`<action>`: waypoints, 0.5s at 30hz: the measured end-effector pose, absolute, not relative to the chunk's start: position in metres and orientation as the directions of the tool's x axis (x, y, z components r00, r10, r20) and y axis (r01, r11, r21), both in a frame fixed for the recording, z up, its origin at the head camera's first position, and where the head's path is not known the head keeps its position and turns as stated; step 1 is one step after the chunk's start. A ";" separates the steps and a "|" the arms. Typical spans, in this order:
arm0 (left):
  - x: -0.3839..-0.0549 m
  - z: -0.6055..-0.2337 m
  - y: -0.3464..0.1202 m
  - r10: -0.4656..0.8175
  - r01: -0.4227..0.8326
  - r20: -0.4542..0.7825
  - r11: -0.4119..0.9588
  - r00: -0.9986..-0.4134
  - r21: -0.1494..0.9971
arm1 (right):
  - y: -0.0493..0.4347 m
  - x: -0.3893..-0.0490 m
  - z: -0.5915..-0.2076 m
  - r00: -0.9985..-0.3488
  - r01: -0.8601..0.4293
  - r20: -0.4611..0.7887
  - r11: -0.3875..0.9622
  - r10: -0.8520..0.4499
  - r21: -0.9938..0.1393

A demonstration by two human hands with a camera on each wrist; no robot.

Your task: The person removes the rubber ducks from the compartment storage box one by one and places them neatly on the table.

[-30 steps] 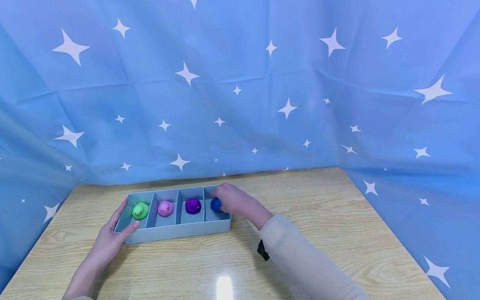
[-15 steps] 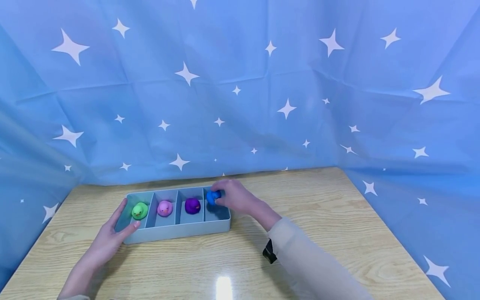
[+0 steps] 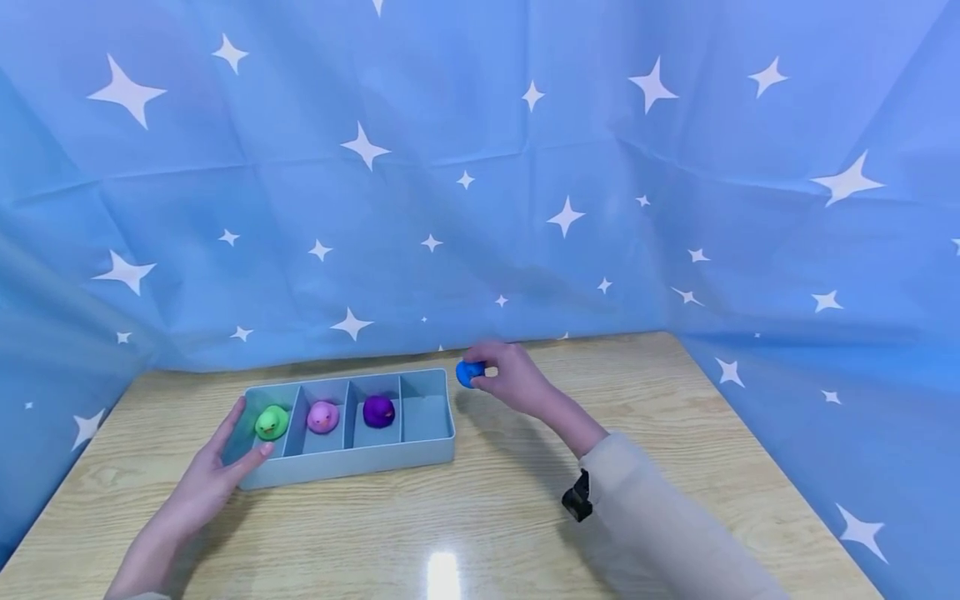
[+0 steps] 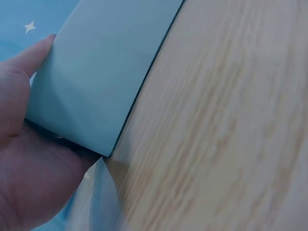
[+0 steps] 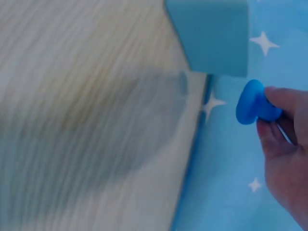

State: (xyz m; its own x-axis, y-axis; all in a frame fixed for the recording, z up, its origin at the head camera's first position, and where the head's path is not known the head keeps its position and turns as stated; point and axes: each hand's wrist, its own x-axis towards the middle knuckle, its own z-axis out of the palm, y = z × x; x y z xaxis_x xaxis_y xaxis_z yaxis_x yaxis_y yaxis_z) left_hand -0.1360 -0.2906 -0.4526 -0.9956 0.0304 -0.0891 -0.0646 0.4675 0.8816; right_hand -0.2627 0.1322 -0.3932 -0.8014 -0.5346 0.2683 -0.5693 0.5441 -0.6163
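Note:
A blue rubber duck [image 3: 469,373] is pinched between the thumb and fingers of my right hand [image 3: 513,379], held up just past the right end of a grey-blue divided tray [image 3: 352,461]. The right wrist view shows the duck [image 5: 252,102] in the fingertips, apart from the tray's end wall [image 5: 216,38]. My left hand [image 3: 206,483] grips the tray's left end, thumb over the front rim and fingers along the end. In the tray's compartments sit a green duck [image 3: 272,422], a pink duck [image 3: 322,417] and a purple duck [image 3: 378,411], while the rightmost compartment [image 3: 425,417] shows its bare floor.
The tray stands on a wood-grain table [image 3: 337,533], toward its back left. Behind and at both sides hangs a blue cloth [image 3: 480,217] with white stars. A black strap piece [image 3: 577,497] hangs at the right sleeve cuff [image 3: 611,458].
My right hand has lifted the blue duck out of the rightmost compartment and carried it right, beyond the tray's end. The left hand keeps its hold on the tray. The head view has shifted slightly.

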 end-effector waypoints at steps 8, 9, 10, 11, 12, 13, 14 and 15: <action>-0.137 -0.455 -0.293 0.037 -0.057 -0.084 0.462 -0.996 0.885 | 0.148 -0.262 -0.416 -0.792 -0.570 0.203 0.580 -0.575 -0.582; -0.137 -0.455 -0.293 0.038 -0.056 -0.083 0.462 -0.996 0.885 | 0.148 -0.261 -0.419 -0.797 -0.561 0.192 0.586 -0.572 -0.585; -0.137 -0.456 -0.293 0.038 -0.057 -0.084 0.462 -0.996 0.885 | 0.148 -0.261 -0.422 -0.802 -0.554 0.182 0.595 -0.569 -0.582; -0.138 -0.455 -0.293 0.037 -0.058 -0.085 0.462 -0.996 0.885 | 0.149 -0.261 -0.424 -0.804 -0.551 0.176 0.601 -0.568 -0.580; -0.138 -0.455 -0.293 0.036 -0.061 -0.088 0.463 -0.995 0.884 | 0.149 -0.260 -0.426 -0.807 -0.548 0.172 0.607 -0.565 -0.575; -0.138 -0.455 -0.293 0.036 -0.063 -0.089 0.463 -0.995 0.884 | 0.149 -0.260 -0.427 -0.809 -0.547 0.168 0.615 -0.564 -0.568; -0.138 -0.454 -0.293 0.036 -0.063 -0.090 0.461 -0.995 0.885 | 0.149 -0.260 -0.429 -0.810 -0.545 0.164 0.620 -0.563 -0.565; -0.138 -0.454 -0.293 0.037 -0.062 -0.089 0.461 -0.995 0.885 | 0.149 -0.260 -0.431 -0.813 -0.541 0.159 0.625 -0.561 -0.562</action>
State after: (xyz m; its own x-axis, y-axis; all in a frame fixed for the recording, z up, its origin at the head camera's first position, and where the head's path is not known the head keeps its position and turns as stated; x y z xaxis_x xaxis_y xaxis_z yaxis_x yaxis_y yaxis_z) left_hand -0.1377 -0.2927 -0.4540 -0.9953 0.0371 -0.0889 -0.0619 0.4613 0.8851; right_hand -0.2602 0.1491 -0.4305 -0.8126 -0.5607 0.1592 -0.5414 0.6251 -0.5622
